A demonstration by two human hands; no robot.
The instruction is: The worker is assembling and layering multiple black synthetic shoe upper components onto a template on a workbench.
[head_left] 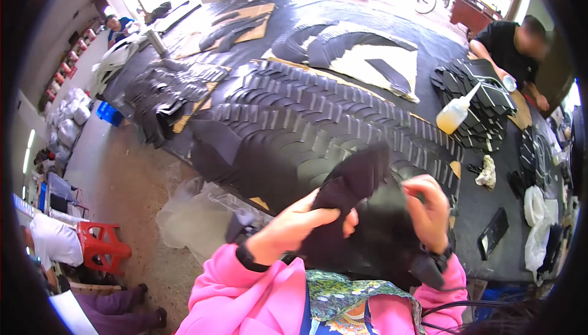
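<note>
My left hand (300,220) is closed round a stack of dark, curved, flat pieces (352,179), its thumb lying across them. Just to the right, my right hand (427,209) has its fingers curled in toward the thumb. Between both hands is a blurred dark patch, so I cannot tell what the right fingers pinch. Beyond them, long overlapping rows of similar black pieces (318,111) lie on the table. Each shows a lighter strip along one edge. Larger dark flat pieces (214,142) lie to the left of my hands.
A squeeze bottle of yellowish liquid (453,116), a crumpled white cloth (487,173) and a black phone-like slab (493,234) are at the right. A co-worker (511,47) leans in at far right. Clear plastic bags (199,215) and a red stool (103,248) stand left.
</note>
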